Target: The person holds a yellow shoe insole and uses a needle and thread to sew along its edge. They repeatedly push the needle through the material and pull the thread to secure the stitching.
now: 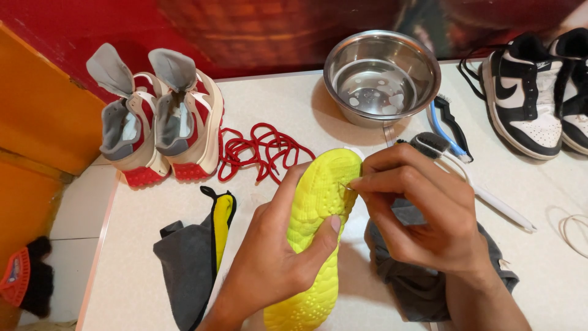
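Note:
My left hand [275, 257] grips a bright yellow textured insole [318, 202], thumb pressed on its middle, holding it above the white table [122, 288]. My right hand [416, 208] pinches something small and thin at the insole's right edge near the toe end; what it holds is too small to make out. A second insole [222, 220], yellow with a black rim, lies on a grey cloth [187, 270] to the left. Another grey cloth [416, 288] lies under my right wrist.
A pair of red, cream and grey high-top shoes [162, 119] without laces stands at the back left, red laces [260, 150] beside them. A steel bowl [381, 76] holds water. Brushes [453, 132] lie right of it. Black-and-white sneakers [539, 92] sit far right.

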